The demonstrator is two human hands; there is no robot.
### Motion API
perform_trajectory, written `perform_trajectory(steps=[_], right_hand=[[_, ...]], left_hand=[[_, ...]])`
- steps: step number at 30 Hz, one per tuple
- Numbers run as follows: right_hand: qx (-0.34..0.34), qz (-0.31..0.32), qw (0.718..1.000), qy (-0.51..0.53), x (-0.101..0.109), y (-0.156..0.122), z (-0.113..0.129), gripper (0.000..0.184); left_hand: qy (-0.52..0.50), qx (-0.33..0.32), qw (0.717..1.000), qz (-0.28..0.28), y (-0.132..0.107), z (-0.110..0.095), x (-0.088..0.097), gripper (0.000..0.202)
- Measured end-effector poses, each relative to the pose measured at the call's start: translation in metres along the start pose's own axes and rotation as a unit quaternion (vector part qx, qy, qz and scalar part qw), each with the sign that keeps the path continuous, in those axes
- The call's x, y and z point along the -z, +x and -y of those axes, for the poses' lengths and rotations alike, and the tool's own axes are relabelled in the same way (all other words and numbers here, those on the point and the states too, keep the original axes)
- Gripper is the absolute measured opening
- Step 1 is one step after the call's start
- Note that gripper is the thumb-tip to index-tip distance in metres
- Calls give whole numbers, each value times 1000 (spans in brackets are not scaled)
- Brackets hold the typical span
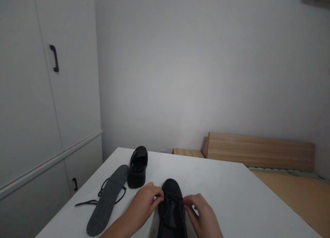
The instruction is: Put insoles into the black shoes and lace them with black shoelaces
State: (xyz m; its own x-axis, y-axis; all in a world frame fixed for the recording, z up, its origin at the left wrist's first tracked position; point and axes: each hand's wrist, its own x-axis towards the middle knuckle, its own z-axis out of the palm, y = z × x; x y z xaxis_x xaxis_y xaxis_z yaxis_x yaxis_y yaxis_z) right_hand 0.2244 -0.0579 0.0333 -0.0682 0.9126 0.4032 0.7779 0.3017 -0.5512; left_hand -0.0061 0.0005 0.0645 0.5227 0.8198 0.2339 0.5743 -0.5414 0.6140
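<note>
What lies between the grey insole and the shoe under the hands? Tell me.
Head view: the left hand lies between the grey insole and the near shoe, fingers pinching its lace, above bare white table.

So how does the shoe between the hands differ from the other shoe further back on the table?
The near shoe is pinched at its lace by the left hand and right hand; the far shoe stands untouched. The far shoe has a grey insole and loose lace beside it; the near shoe has neither. Both are black, on the white table.
</note>
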Motion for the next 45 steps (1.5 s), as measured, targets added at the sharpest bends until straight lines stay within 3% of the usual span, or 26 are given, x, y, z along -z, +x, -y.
perform_trajectory(steps=[5,10,15,19,24,31,40,45], right_hand=[[6,-5,999,-48,2,1,5,21],[-3,32,999,-24,7,3,21,27],[-14,50,999,-2,13,0,38,27],[-29,100,984,-145,13,5,60,32],[-32,150,944,-291,5,20,84,46],[12,119,936,-332,-1,23,88,42],[24,66,937,-341,-15,21,81,41],[20,67,940,-334,-14,23,81,37]], left_hand=[[12,6,999,-52,-1,-3,-1,7],[-50,38,998,-19,-1,-4,-2,15],[-87,68,994,14,-5,-23,3,23],[43,44,997,42,-7,-47,8,29],[218,49,967,123,4,-72,1,35],[250,55,958,127,16,-78,-8,37],[246,44,963,101,13,-76,-9,36],[247,37,964,94,8,-71,-7,35]])
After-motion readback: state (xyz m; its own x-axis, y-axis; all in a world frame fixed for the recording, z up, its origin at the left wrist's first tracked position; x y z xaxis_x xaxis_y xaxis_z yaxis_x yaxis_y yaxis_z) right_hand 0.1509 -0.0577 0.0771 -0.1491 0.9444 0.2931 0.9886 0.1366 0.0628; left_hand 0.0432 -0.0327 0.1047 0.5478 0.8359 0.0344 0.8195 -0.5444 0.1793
